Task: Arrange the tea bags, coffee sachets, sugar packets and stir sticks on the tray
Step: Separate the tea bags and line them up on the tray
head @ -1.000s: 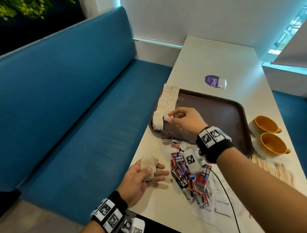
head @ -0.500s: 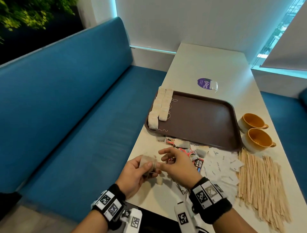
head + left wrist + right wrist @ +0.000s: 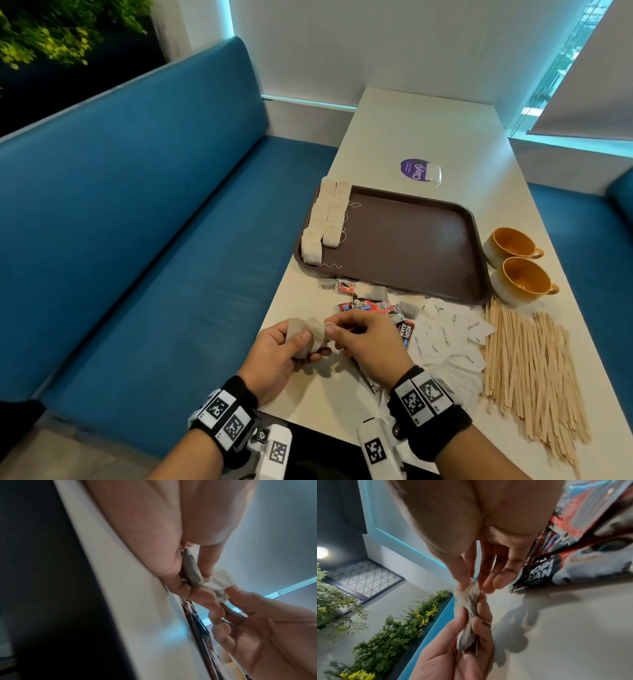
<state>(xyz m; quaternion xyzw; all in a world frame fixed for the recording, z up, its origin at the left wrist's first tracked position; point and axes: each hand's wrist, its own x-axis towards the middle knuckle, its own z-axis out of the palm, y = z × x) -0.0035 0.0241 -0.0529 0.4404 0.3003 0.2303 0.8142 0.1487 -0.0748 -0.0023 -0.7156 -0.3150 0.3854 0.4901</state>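
Note:
My left hand (image 3: pixel 291 346) grips a small stack of beige tea bags (image 3: pixel 310 334) above the table's near left edge. My right hand (image 3: pixel 342 329) pinches the end of the top tea bag (image 3: pixel 469 595) between thumb and forefinger. In the left wrist view the tea bags (image 3: pixel 193 573) sit between my thumb and fingers. On the brown tray (image 3: pixel 411 246), two rows of tea bags (image 3: pixel 327 219) line the left side. Red and black coffee sachets (image 3: pixel 376 308) lie just below the tray, white sugar packets (image 3: pixel 445 335) to their right, wooden stir sticks (image 3: pixel 527 370) farther right.
Two orange cups (image 3: pixel 517 267) stand right of the tray. A purple round label with a clear packet (image 3: pixel 419 169) lies beyond the tray. A blue bench (image 3: pixel 137 240) runs along the table's left edge. More tea bags (image 3: pixel 373 293) lie loose near the sachets.
My right hand left the tea bag row on the tray and came back to my left hand, where it now pinches a tea bag from the held stack. The head view shifted.

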